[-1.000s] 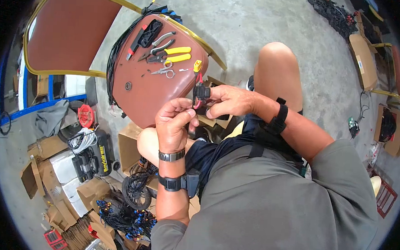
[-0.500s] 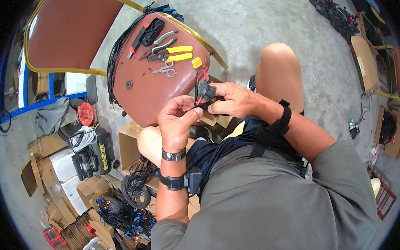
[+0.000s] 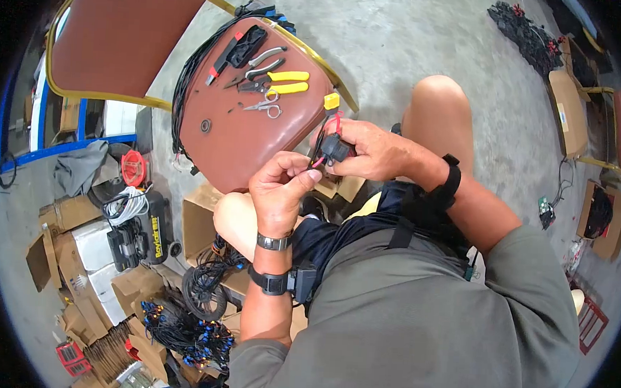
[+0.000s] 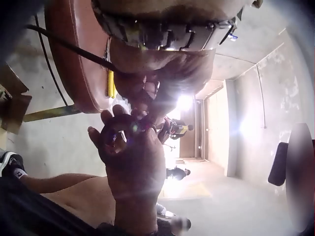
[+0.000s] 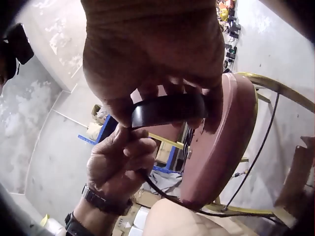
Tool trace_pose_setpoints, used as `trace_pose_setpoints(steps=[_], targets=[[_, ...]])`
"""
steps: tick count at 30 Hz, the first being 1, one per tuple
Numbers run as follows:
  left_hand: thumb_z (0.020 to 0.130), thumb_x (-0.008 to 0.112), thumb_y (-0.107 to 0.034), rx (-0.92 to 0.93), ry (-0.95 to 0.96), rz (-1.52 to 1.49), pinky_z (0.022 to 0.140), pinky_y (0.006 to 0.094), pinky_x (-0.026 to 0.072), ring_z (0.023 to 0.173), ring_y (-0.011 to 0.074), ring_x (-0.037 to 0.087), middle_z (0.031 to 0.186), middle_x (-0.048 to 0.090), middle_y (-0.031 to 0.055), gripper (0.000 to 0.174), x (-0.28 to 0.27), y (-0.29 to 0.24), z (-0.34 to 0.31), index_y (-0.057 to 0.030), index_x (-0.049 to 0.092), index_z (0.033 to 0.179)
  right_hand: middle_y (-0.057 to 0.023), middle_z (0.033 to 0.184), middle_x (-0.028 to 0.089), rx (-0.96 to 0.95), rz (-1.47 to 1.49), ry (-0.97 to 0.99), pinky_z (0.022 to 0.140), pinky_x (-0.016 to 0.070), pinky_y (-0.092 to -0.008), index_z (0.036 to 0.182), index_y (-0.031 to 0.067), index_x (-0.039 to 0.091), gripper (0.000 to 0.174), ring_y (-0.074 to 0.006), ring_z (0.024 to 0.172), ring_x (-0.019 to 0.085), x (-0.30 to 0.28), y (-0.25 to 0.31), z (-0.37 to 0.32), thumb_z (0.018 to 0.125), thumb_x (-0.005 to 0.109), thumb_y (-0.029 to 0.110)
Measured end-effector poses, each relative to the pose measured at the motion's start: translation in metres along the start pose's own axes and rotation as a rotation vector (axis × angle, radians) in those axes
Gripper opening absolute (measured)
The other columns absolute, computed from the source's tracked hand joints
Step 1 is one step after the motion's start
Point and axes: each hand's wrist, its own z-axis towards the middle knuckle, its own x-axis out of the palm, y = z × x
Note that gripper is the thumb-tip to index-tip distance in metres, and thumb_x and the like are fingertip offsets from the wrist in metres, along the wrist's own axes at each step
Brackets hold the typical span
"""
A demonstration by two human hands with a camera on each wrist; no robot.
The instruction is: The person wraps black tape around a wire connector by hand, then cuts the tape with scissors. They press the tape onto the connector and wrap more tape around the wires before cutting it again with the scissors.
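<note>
The left hand [image 3: 279,189] pinches thin black and pink wires [image 3: 318,163] between thumb and fingers; just beside those fingertips, the right hand [image 3: 374,152] grips a small black plastic block [image 3: 335,149] with curled fingers. Beyond the fingers are a yellow plastic connector [image 3: 331,102], then silver metal scissors [image 3: 264,106] and yellow-handled pliers [image 3: 288,87] on the brown padded chair seat [image 3: 235,148]

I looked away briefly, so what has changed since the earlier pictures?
In the head view, the black block and yellow connector moved right, farther from the scissors. Neither hand visibly let go: the left hand still pinches the wires, the right hand the block. The tools stayed put.
</note>
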Motion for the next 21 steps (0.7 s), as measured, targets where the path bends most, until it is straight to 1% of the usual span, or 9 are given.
trace_pose_setpoints(steps=[3, 6, 8, 9, 11, 14, 17, 20, 21], targets=[[0.075, 0.077, 0.01, 0.117, 0.004, 0.051, 0.058, 0.0189, 0.045, 0.067, 0.0054, 0.053, 0.09, 0.061, 0.0011, 0.017, 0.005, -0.002, 0.001, 0.0007, 0.07, 0.088, -0.0131, 0.114, 0.062, -0.149, -0.119, -0.025, 0.091, 0.048, -0.0384, 0.117, 0.0021, 0.059, 0.042, -0.0296, 0.103, 0.06, -0.005, -0.004, 0.004, 0.079, 0.077, 0.009], [0.076, 0.077, 0.009, 0.052, 0.04, 0.094, 0.056, 0.02, 0.0464, 0.07, 0.0066, 0.054, 0.094, 0.06, 0.0028, 0.018, 0.002, -0.003, -0.003, 0.0017, 0.071, 0.09, -0.0136, 0.118, 0.062, -0.202, -0.156, -0.058, 0.093, 0.0477, -0.039, 0.117, 0.0026, 0.058, 0.045, -0.0308, 0.107, 0.06, -0.004, -0.002, 0.007, 0.079, 0.08, 0.012], [0.076, 0.078, 0.009, 0.034, 0.045, 0.076, 0.066, 0.022, 0.0443, 0.075, 0.0078, 0.051, 0.091, 0.061, 0.0018, 0.02, 0.006, -0.009, -0.005, 0.0021, 0.073, 0.094, -0.0138, 0.117, 0.062, -0.278, -0.173, -0.118, 0.092, 0.0477, -0.0397, 0.116, 0.0028, 0.058, 0.044, -0.0309, 0.107, 0.06, -0.003, -0.002, 0.009, 0.079, 0.08, 0.013], [0.075, 0.079, 0.009, 0.026, 0.048, 0.066, 0.071, 0.023, 0.0432, 0.078, 0.0085, 0.05, 0.09, 0.061, 0.0013, 0.022, 0.008, -0.012, -0.006, 0.0024, 0.074, 0.095, -0.0138, 0.116, 0.062, -0.262, -0.149, -0.122, 0.091, 0.0476, -0.0401, 0.114, 0.0033, 0.059, 0.042, -0.0309, 0.107, 0.06, -0.003, -0.002, 0.009, 0.079, 0.08, 0.012], [0.076, 0.078, 0.009, 0.033, 0.028, 0.086, 0.072, 0.0237, 0.0438, 0.079, 0.0095, 0.051, 0.089, 0.061, 0.0022, 0.021, 0.013, -0.015, -0.006, 0.0031, 0.073, 0.096, -0.0138, 0.114, 0.061, -0.228, -0.103, -0.13, 0.09, 0.0473, -0.041, 0.11, 0.0043, 0.059, 0.038, -0.0311, 0.106, 0.06, 0.0, -0.005, 0.007, 0.079, 0.079, 0.011], [0.075, 0.078, 0.009, 0.057, 0.04, 0.156, 0.073, 0.0244, 0.0448, 0.08, 0.0108, 0.053, 0.089, 0.063, 0.0034, 0.021, 0.012, -0.015, -0.006, 0.0038, 0.073, 0.095, -0.0122, 0.108, 0.062, -0.27, -0.228, -0.164, 0.088, 0.0473, -0.0414, 0.102, 0.0055, 0.062, 0.028, -0.0311, 0.104, 0.06, 0.001, -0.013, 0.004, 0.079, 0.077, 0.01], [0.074, 0.077, 0.01, 0.114, 0.088, 0.226, 0.072, 0.0244, 0.0467, 0.079, 0.0109, 0.054, 0.092, 0.063, 0.0042, 0.022, 0.008, -0.017, -0.005, 0.0037, 0.073, 0.095, -0.01, 0.1, 0.064, -0.178, -0.251, -0.038, 0.088, 0.0482, -0.0403, 0.098, 0.0061, 0.065, 0.023, -0.0301, 0.104, 0.061, 0.0, -0.021, 0.0, 0.079, 0.077, 0.01], [0.073, 0.076, 0.011, 0.152, 0.148, 0.265, 0.074, 0.0252, 0.0467, 0.081, 0.0121, 0.056, 0.093, 0.063, 0.0051, 0.023, 0.005, -0.02, -0.006, 0.0036, 0.073, 0.094, -0.01, 0.095, 0.066, -0.013, -0.085, 0.019, 0.086, 0.05, -0.0376, 0.095, 0.0068, 0.071, 0.021, -0.029, 0.093, 0.062, 0.004, -0.026, -0.002, 0.075, 0.075, 0.011], [0.073, 0.076, 0.011, 0.161, 0.171, 0.274, 0.075, 0.0256, 0.0464, 0.082, 0.0128, 0.057, 0.093, 0.064, 0.0055, 0.022, 0.004, -0.022, -0.006, 0.0037, 0.073, 0.094, -0.0087, 0.098, 0.069, 0.018, 0.005, 0.056, 0.084, 0.0521, -0.035, 0.106, 0.0055, 0.07, 0.033, -0.0238, 0.092, 0.065, 0.006, -0.031, -0.003, 0.073, 0.075, 0.009]])
